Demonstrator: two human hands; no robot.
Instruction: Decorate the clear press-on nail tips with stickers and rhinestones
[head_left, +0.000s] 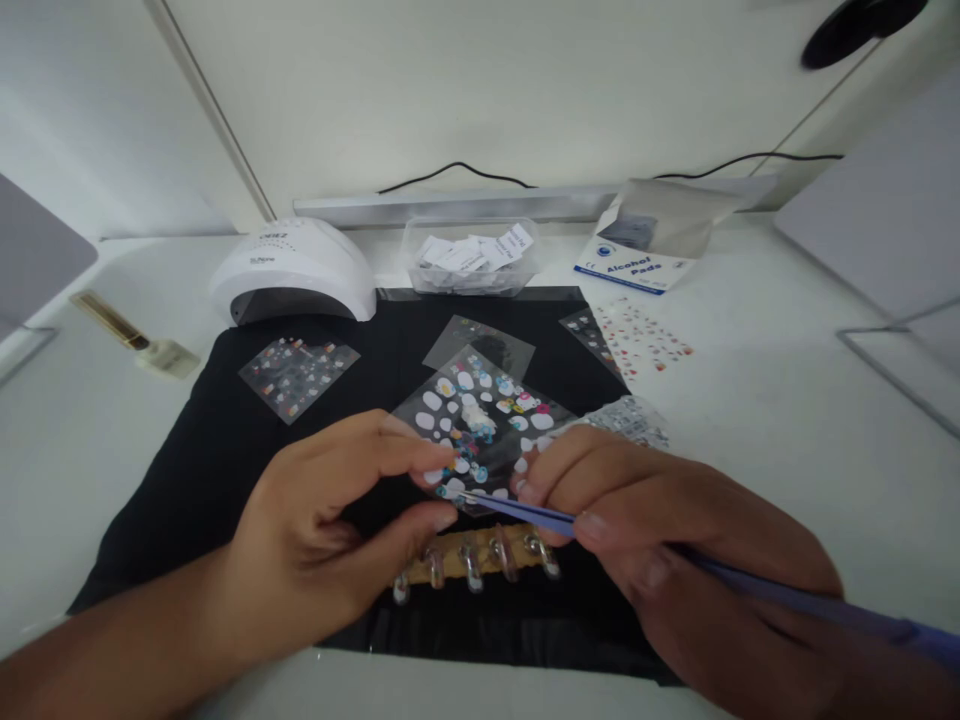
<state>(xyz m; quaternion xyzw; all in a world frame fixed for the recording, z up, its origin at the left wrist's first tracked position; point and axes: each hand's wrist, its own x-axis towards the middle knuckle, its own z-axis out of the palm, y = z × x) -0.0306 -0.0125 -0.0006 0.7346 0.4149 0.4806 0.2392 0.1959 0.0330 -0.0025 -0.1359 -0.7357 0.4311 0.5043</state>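
My left hand [330, 530] pinches the lower left edge of a clear nail sticker sheet [491, 430] with white and colourful shapes. In my right hand [697, 540] is a pair of blue tweezers [540, 515], its tips touching the sheet's lower corner. Fingers of the right hand also rest against the sheet's right side. Whether the tips grip a sticker is too small to tell. Just below the sheet, several decorated false nails [471, 565] are lined up on a tan strip [450, 553] lying on the black cloth [225, 470].
Along the back stand a white nail lamp [300, 265], a plastic tub [472, 262] of white packets and an open alcohol pads box [649, 245]. More sticker sheets lie at left [296, 375] and right [641, 335]. A polish bottle [161, 355] lies far left.
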